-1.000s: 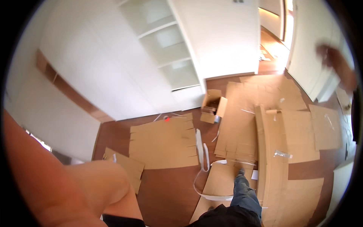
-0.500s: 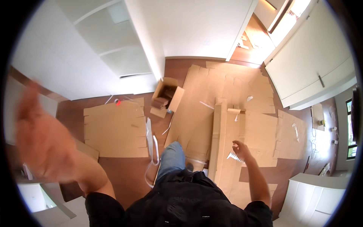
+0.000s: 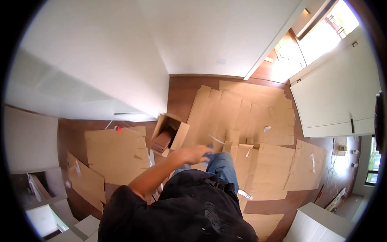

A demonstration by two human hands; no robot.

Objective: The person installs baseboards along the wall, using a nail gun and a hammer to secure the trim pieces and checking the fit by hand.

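Observation:
My left hand point(image 3: 196, 154) reaches across in front of my body, over my jeans leg point(image 3: 223, 164). Its fingers point to the right, loosely stretched out, and nothing shows in them. Just past the fingertips is a small dark blue patch, too blurred to name. My right hand is out of sight. Nearest to the left hand, beyond the forearm, an open cardboard box point(image 3: 183, 133) holds brown boards point(image 3: 163, 139). Flattened cardboard sheets point(image 3: 262, 113) cover much of the floor ahead and to the right. A long cardboard piece point(image 3: 231, 141) lies just beyond my knee.
At the left, a cardboard sheet point(image 3: 117, 151) lies with a red tape roll point(image 3: 117, 129) at its far edge. White panels point(image 3: 109, 52) rise ahead. White cabinets point(image 3: 338, 97) stand at the right, with a low white unit point(image 3: 322, 224) nearer. A doorway opens at the far right.
My left hand has swung from raised at the far left to in front of my body. My right hand has left the view. My legs have stepped and the view has shifted.

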